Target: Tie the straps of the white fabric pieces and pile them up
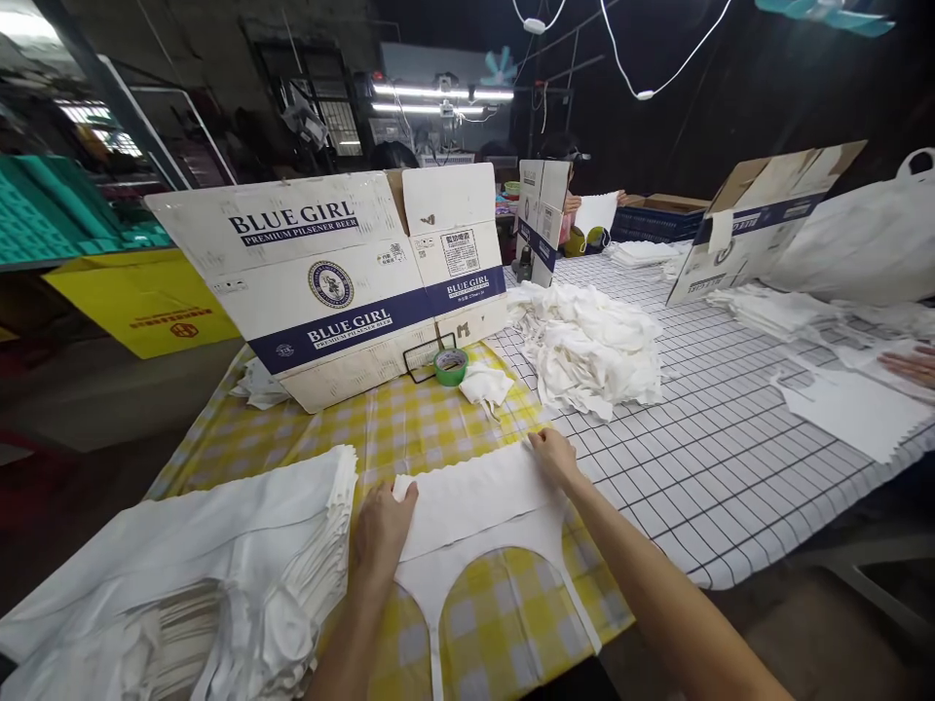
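A white strapped garment [474,501] lies spread on the yellow checked cloth, scalloped edge away from me and two thin straps pointing toward me. My left hand [384,526] is closed on its left edge, thumb on top; the fingers underneath are partly hidden. At the far right corner, my right hand [553,458] pinches the fabric with curled fingers. Left of my left hand stands a thick stack of similar white garments [241,497]. Beyond the spread garment lie a small crumpled white piece [486,387] and a roll of green tape [451,367].
An upright beer carton [351,282] stands behind the tape. A heap of white cloth [588,341] covers part of the grid-patterned tablecloth [701,467]. At the right, another person's hand [912,365] rests by white pieces. A second carton [760,229] and white bag [862,234] stand behind.
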Motion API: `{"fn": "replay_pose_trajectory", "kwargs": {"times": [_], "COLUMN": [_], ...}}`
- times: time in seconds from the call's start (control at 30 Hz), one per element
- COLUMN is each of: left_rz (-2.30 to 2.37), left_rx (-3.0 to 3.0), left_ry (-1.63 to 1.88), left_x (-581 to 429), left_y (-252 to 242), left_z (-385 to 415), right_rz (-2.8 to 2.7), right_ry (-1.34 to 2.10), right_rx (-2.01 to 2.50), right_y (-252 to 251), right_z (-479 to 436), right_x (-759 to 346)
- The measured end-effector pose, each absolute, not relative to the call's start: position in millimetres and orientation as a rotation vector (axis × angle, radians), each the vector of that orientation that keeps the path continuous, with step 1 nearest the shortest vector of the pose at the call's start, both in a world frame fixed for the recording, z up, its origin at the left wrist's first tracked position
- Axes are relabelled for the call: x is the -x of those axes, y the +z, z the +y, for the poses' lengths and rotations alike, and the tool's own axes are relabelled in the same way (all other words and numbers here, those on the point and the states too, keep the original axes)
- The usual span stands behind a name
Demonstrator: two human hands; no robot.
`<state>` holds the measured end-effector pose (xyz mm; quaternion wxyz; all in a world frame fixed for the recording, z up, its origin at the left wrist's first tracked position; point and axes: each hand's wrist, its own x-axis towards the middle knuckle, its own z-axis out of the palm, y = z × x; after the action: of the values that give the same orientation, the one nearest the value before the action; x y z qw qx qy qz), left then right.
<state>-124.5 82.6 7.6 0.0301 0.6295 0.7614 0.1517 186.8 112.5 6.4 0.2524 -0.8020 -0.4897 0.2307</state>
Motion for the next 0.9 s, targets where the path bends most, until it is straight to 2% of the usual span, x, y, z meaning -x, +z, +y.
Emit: {"fn": "replay_pose_trajectory", "kwargs": {"times": [0.4,0.7,0.9], "left_rz": [2.469,2.436,2.377], "left_rx": [-2.085,-2.125,-2.061], "left_ry": [0.410,0.141,0.357], "left_x": [113,115,117], "left_y": [22,23,19], "left_z": [72,75,72], "right_rz": [-1.387,-1.460,-1.569], "right_ry": [0.581,0.373,0.281], "right_rx": [2.158,2.173,2.177], "right_y": [4,4,1], "right_z": [112,105,98], "right_x": [-188,-183,-176]}}
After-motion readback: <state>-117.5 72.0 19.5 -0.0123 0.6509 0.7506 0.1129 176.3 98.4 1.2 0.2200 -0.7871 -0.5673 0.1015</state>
